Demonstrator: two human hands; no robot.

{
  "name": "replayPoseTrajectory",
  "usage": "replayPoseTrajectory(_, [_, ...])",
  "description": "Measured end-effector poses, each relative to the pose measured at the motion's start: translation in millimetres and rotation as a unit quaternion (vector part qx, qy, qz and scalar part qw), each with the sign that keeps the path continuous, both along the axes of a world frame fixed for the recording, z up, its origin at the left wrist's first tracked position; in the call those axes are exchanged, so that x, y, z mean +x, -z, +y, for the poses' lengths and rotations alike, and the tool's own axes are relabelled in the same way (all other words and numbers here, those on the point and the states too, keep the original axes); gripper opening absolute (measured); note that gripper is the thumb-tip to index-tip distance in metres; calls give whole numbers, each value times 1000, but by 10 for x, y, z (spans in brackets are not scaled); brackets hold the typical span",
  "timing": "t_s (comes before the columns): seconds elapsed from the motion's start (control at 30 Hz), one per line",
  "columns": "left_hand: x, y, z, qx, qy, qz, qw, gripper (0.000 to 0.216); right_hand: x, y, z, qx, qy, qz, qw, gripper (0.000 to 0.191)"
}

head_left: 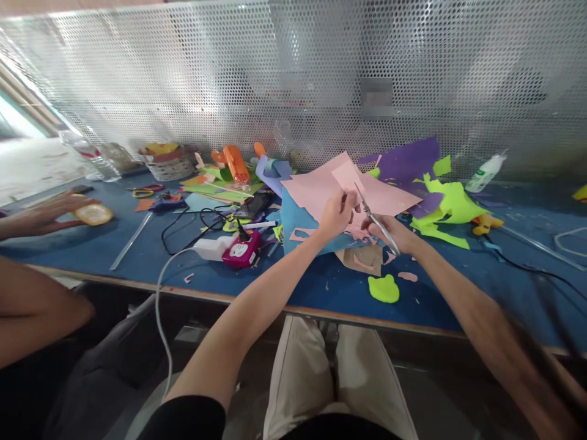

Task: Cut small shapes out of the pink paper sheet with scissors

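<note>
Pinched in my left hand [338, 212] is a small light-pink piece of paper [347, 175]. My right hand [389, 233] is closed around a pair of metal scissors [380, 223], whose blades point up and left beside the piece's right edge. Behind and below both hands lies a large pink sheet [316, 183] on top of a blue sheet [293, 217]. Pink offcuts [358, 231] sit between my hands. Nearer the table edge is a lime-green cut shape [384, 289], with a brown paper piece [367, 261] just above it.
A magenta power adapter [241, 250] with cables is left of my arms. Purple paper [408, 162], lime scraps [452, 205] and a glue bottle [487, 173] lie right. At far left, another person's hand [59, 214] is near a yellow round object [94, 214]. A perforated metal panel [293, 73] stands behind.
</note>
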State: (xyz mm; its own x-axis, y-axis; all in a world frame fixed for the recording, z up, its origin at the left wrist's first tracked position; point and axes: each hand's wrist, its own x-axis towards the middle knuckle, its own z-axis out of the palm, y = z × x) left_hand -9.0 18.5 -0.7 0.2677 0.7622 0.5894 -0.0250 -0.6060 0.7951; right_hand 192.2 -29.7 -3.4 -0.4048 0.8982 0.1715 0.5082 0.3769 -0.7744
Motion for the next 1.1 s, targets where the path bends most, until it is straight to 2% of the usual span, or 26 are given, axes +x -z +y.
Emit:
replayPoseTrajectory(0.3, [76, 19, 0, -51, 25, -56, 997, 46, -39, 54, -18, 38, -23, 14, 999, 57])
replayPoseTrajectory(0.43, [77, 10, 3, -59, 7, -58, 997, 46, -31, 46, -19, 31, -27, 17, 999, 55])
replayPoseTrajectory(0.67, [40, -8, -4, -16, 11, -50, 999, 47, -17, 13, -37, 55, -15, 23, 998, 47])
replayPoseTrajectory(0.97, [56, -29, -9, -53, 5, -70, 996, 46, -43, -4, -46, 69, 31, 4, 997, 49])
replayPoseTrajectory(1.1, [56, 5, 10, -37, 17, -60, 997, 46, -81, 10, -37, 89, 14, 10, 996, 44])
